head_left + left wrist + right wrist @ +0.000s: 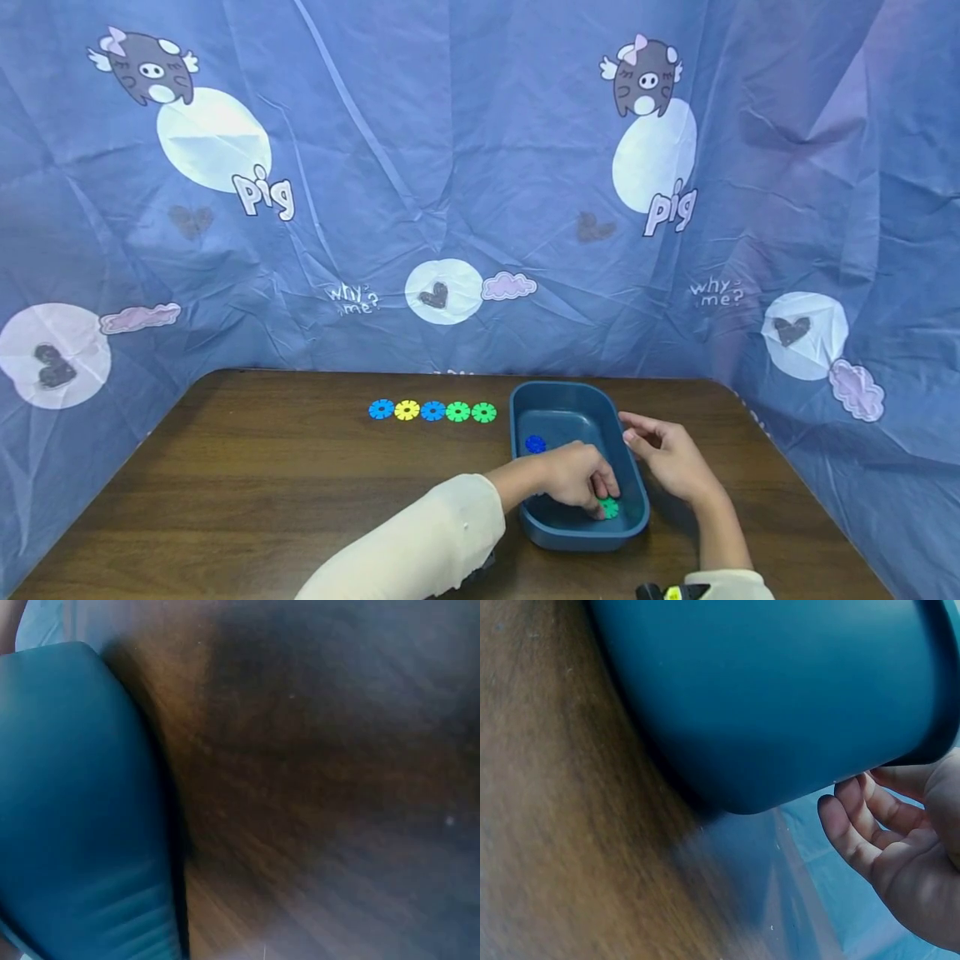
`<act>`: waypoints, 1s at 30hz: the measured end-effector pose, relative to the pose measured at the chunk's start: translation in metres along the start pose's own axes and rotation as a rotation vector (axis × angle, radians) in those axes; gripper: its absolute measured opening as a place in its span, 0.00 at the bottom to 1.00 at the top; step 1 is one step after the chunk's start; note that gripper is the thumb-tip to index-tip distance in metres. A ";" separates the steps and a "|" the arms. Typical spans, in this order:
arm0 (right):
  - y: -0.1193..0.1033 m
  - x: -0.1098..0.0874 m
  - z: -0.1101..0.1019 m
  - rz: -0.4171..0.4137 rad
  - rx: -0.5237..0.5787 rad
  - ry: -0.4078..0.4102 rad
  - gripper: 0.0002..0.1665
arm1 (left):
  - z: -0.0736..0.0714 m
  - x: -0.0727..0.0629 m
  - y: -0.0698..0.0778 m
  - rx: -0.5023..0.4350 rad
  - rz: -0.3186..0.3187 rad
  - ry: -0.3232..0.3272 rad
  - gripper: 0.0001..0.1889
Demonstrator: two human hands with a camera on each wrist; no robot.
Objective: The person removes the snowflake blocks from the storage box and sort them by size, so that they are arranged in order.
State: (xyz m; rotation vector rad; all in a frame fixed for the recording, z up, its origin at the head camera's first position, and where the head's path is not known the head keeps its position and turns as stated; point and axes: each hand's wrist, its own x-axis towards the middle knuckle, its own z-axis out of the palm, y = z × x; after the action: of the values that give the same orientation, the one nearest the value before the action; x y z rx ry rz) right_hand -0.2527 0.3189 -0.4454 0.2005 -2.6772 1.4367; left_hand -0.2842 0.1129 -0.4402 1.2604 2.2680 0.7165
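Note:
A blue plastic bin [577, 542] stands on the wooden table, right of centre. My left hand [577, 475] reaches down into it from the left, fingers bent, and pinches a green notched disc [611, 508] near the bin's front right corner. A dark blue notched disc [535, 444] lies on the bin floor by the left wall. Outside the bin, my right hand [671, 458] is at the right wall, its fingers loosely extended by the rim and holding nothing. In the right wrist view, fingertips [847, 795] are close to the bin's wall. The left wrist view does not show the left fingers.
Left of the bin, a row of several notched discs lies flat on the table [285, 483]: a blue disc [381, 409], a yellow disc [407, 410], another blue one, then green ones [483, 412]. A printed blue curtain [450, 200] hangs behind the table and along its sides.

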 end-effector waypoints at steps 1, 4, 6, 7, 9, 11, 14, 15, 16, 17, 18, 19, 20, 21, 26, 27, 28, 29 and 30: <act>0.000 0.000 0.000 0.003 -0.004 -0.002 0.22 | 0.001 0.001 0.000 0.001 -0.017 0.005 0.14; -0.001 0.000 0.000 0.014 -0.016 0.001 0.22 | 0.001 0.002 -0.001 0.011 -0.064 0.019 0.14; -0.002 0.000 0.000 0.016 -0.022 -0.001 0.22 | 0.001 0.003 -0.001 0.025 -0.087 0.027 0.13; -0.002 0.000 -0.001 0.017 -0.022 -0.001 0.23 | 0.000 0.003 -0.001 0.031 -0.097 0.029 0.12; -0.002 -0.001 0.000 0.014 -0.020 -0.005 0.23 | 0.000 0.004 0.000 0.041 -0.101 0.029 0.13; -0.002 -0.001 0.000 0.011 -0.013 -0.004 0.22 | -0.001 0.005 0.001 0.038 -0.088 0.022 0.13; -0.002 -0.001 0.000 0.009 -0.007 -0.004 0.22 | -0.005 0.004 0.000 0.002 -0.052 0.004 0.11; -0.002 0.000 0.001 0.011 -0.004 -0.003 0.22 | -0.007 0.004 0.000 -0.020 -0.041 -0.002 0.09; -0.002 0.000 0.001 0.015 -0.003 -0.001 0.22 | -0.010 0.003 -0.001 -0.040 -0.033 -0.003 0.07; -0.002 -0.001 0.001 0.018 -0.003 0.001 0.22 | -0.013 0.002 -0.001 -0.066 -0.029 -0.001 0.06; -0.002 -0.001 0.001 0.022 -0.008 0.001 0.23 | -0.017 0.001 -0.003 -0.105 -0.029 -0.001 0.05; -0.002 -0.001 0.001 0.029 -0.009 0.001 0.23 | -0.021 0.000 -0.004 -0.141 -0.034 0.005 0.04; -0.003 -0.001 0.001 0.032 -0.010 0.002 0.23 | -0.026 -0.003 -0.005 -0.166 -0.037 0.016 0.04; -0.002 -0.001 0.001 0.034 -0.015 0.004 0.23 | -0.031 -0.005 -0.006 -0.194 -0.040 0.026 0.03; -0.002 -0.001 0.002 0.024 -0.029 0.017 0.22 | -0.063 -0.026 -0.017 -0.259 -0.054 0.131 0.05; -0.002 -0.001 0.002 0.021 -0.032 0.018 0.22 | -0.069 -0.031 -0.021 -0.267 -0.057 0.157 0.05; -0.002 -0.001 0.002 0.019 -0.033 0.019 0.22 | -0.075 -0.036 -0.024 -0.281 -0.065 0.184 0.06; -0.003 -0.002 0.001 0.018 -0.034 0.019 0.22 | -0.080 -0.042 -0.028 -0.293 -0.071 0.210 0.06; -0.003 -0.002 0.001 0.018 -0.035 0.019 0.22 | -0.086 -0.048 -0.033 -0.303 -0.078 0.234 0.06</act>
State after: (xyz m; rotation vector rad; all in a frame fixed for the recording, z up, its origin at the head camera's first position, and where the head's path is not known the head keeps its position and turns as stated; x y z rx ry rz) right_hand -0.2505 0.3167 -0.4440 0.1597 -2.6932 1.3878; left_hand -0.3337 0.0380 -0.3893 0.9833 2.2621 1.1807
